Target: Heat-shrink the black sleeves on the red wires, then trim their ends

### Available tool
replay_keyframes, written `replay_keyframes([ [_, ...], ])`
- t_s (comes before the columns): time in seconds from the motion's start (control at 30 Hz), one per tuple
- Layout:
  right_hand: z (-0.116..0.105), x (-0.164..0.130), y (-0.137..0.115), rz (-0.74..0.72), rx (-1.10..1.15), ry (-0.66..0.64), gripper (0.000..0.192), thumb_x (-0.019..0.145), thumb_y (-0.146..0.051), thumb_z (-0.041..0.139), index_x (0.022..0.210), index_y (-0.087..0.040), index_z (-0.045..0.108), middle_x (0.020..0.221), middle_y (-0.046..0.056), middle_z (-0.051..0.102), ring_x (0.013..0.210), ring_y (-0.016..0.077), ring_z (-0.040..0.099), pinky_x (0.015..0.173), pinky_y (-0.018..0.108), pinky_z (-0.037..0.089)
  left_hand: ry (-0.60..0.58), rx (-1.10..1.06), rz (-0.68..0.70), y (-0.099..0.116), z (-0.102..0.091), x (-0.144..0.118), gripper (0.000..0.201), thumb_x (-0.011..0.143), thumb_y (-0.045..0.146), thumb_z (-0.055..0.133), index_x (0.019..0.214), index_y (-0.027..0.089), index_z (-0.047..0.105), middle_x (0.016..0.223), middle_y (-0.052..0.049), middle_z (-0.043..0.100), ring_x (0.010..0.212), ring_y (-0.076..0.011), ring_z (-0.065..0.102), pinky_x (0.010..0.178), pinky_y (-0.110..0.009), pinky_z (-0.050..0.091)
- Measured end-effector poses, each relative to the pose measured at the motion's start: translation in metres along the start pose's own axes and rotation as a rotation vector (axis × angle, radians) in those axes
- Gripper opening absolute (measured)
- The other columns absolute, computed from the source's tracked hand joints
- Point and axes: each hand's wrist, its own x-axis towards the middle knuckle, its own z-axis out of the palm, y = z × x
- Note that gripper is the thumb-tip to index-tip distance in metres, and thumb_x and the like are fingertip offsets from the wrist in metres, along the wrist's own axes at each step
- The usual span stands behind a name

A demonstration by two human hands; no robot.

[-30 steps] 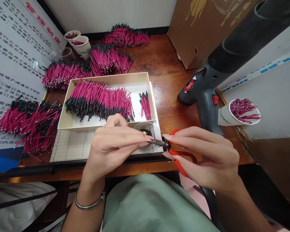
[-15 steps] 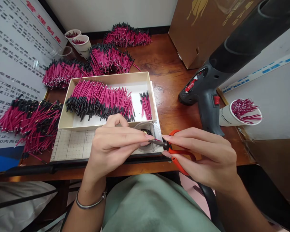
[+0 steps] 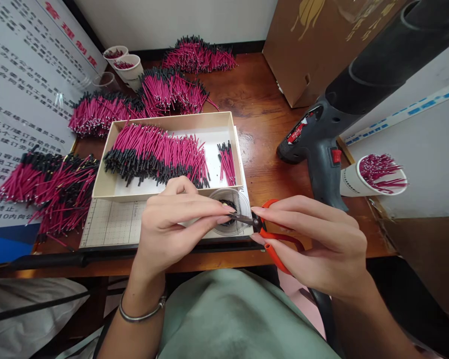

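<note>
My left hand [image 3: 174, 222] pinches a short wire piece [image 3: 239, 217] between thumb and forefinger, just above a small clear plastic cup [image 3: 230, 209] with dark bits inside. My right hand [image 3: 322, 244] grips orange-handled snips [image 3: 275, 239], whose dark blades meet the wire's right end. Both hands hover over the table's front edge. Behind them lies a shallow cream box [image 3: 232, 127] holding many pink wires with black ends [image 3: 157, 154] and a small separate bunch [image 3: 226, 162].
Heaps of pink wires [image 3: 48, 184] cover the wooden table's left and back. A dark heat gun [image 3: 322, 144] stands at right beside a paper cup of wires [image 3: 374, 174]. A grid cutting mat [image 3: 112, 224] lies under the box. A cardboard box [image 3: 314, 45] sits at the back.
Almost nothing has moved. My hands stay together at the clear cup, with the view shifted very slightly.
</note>
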Motion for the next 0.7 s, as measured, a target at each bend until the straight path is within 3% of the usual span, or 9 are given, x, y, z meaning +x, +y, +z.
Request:
replay_keyframes([
  [0.53,0.0021,-0.0021,0.0012,-0.01,0.027,-0.001,0.027,0.081,0.0,0.072,0.103,-0.016,0.073,0.089,0.005,0.074,0.077,0.0088,0.069,0.07,0.017,0.06,0.009,-0.004,-0.036,0.0005,0.0004,-0.001,0.018,0.086,0.006,0.076,0.094,0.022,0.077,0.076,0.002,0.078,0.065,-0.0119,0.049,0.066,-0.033,0.044],
  [0.7,0.0014,-0.0021,-0.0004,0.018,0.021,0.007,0.028,0.081,-0.004,0.074,0.104,-0.019,0.073,0.092,0.005,0.074,0.078,0.0112,0.07,0.068,0.021,0.062,0.004,0.007,-0.046,0.0014,-0.0001,-0.0003,0.018,0.085,0.006,0.075,0.092,0.022,0.077,0.076,0.002,0.078,0.066,-0.0123,0.051,0.066,-0.033,0.044],
])
